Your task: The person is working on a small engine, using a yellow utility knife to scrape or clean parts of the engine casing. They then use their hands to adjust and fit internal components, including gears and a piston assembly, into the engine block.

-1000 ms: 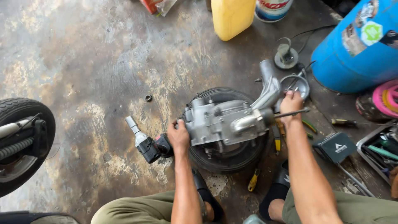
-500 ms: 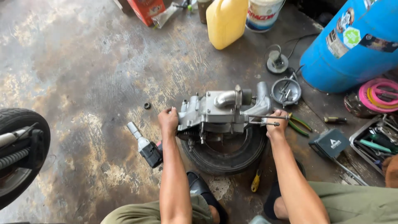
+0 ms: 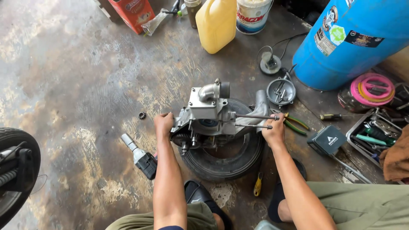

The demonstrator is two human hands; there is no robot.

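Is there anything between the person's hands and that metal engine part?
No. The left hand grips the engine's left end and the right hand holds its right side by the long bolts. The engine rests on a small tyre.

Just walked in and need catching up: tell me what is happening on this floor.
A person seated on the stained concrete floor grips a grey metal engine casing from both sides. The left hand holds its left end; the right hand holds the end with two long studs. The casing rests on a small black tyre. A black power tool lies beside the left arm.
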